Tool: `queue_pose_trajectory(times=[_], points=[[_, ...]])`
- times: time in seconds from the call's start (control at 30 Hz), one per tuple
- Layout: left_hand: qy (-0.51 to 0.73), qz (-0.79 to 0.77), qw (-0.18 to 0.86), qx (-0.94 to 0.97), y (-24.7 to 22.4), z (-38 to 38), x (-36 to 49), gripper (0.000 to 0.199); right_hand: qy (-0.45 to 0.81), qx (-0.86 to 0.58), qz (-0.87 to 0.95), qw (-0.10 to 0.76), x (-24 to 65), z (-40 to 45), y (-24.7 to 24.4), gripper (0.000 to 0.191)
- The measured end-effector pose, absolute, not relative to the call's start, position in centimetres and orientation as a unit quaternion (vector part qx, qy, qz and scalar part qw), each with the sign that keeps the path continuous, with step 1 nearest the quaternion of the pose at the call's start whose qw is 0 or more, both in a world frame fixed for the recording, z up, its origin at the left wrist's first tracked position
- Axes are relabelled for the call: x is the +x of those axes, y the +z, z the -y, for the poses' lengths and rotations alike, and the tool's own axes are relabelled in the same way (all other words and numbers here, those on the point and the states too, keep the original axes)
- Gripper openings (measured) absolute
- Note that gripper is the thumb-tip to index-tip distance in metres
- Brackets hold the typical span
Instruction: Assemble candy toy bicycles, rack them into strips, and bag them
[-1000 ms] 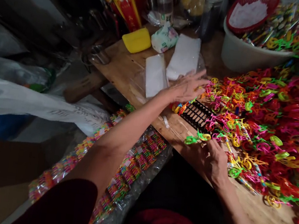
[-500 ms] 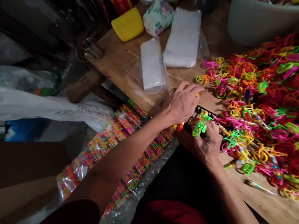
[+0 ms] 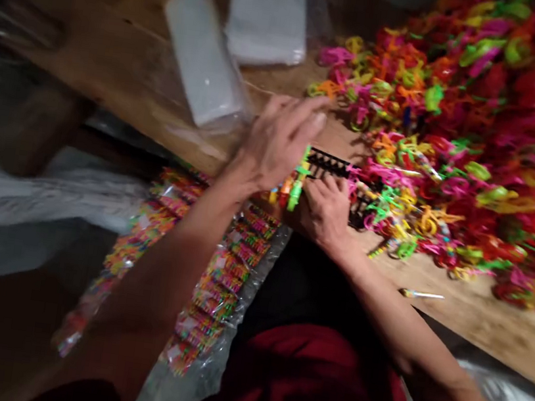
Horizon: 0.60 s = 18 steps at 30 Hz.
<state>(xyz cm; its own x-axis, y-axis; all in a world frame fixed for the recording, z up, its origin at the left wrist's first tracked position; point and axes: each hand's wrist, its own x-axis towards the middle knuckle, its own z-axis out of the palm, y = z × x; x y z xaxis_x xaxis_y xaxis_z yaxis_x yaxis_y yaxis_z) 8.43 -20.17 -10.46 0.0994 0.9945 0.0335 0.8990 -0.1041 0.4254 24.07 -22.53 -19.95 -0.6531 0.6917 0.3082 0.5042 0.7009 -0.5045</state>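
Observation:
A black slotted rack [image 3: 330, 163] lies near the table's front edge, partly covered by my hands. Over its left end my left hand [image 3: 276, 139] lies with fingers stretched out, slightly smeared by motion. Red and yellow plastic pieces [image 3: 283, 189] show just below that palm. A bright green plastic toy [image 3: 295, 192] stands at the rack between my hands. My right hand [image 3: 326, 210] is closed, its curled fingertips against the green toy; the exact grip is partly hidden. Pink and green toys lie over the rack's right end.
A big heap of colourful plastic toys [image 3: 484, 145] covers the right of the wooden table [image 3: 459, 320]. White packs [image 3: 268, 18] in clear plastic lie behind my left hand. Below the edge hang or lie bagged rows of colourful pieces [image 3: 215, 286]. One loose stick [image 3: 421, 294] lies at the front.
The view has shifted closer and to the right. My right hand has brought the green toy from above the rack down to it, beside my left hand, whose fingers have straightened.

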Motion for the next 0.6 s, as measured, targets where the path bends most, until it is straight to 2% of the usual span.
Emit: queue_pose_trajectory(times=[0.07, 0.13, 0.27, 0.33, 0.43, 0.5, 0.6], points=[[0.148, -0.659, 0.136, 0.725, -10.6, 20.2, 8.4, 0.068, 0.208, -0.342, 0.895, 0.196, 23.5, 22.2, -19.7, 0.023], [0.111, -0.682, 0.101, 0.716, -10.6, 20.2, 8.7, 0.072, 0.221, -0.334, 0.896, 0.191, 24.3, 22.1, -18.8, 0.025], [0.076, -0.695, 0.087, 0.709, -10.4, 20.3, 9.6, 0.067, 0.185, -0.29, 0.884, 0.315, 32.8, 24.1, -14.9, 0.029], [0.066, -0.703, 0.1, 0.701, -10.2, 20.2, 9.8, 0.067, 0.161, -0.269, 0.893, 0.322, 39.7, 26.2, -13.7, 0.029], [0.044, -0.707, 0.101, 0.698, -10.3, 20.0, 9.8, 0.072, 0.116, -0.342, 0.903, 0.234, 48.6, 29.1, -15.0, 0.046], [0.04, -0.704, 0.089, 0.703, -10.4, 19.9, 9.7, 0.073, 0.099, -0.369, 0.904, 0.191, 51.7, 30.0, -17.3, 0.044], [0.036, -0.703, 0.081, 0.706, -10.2, 20.0, 9.5, 0.08, 0.113, -0.367, 0.899, 0.209, 51.9, 30.0, -19.5, 0.033]])
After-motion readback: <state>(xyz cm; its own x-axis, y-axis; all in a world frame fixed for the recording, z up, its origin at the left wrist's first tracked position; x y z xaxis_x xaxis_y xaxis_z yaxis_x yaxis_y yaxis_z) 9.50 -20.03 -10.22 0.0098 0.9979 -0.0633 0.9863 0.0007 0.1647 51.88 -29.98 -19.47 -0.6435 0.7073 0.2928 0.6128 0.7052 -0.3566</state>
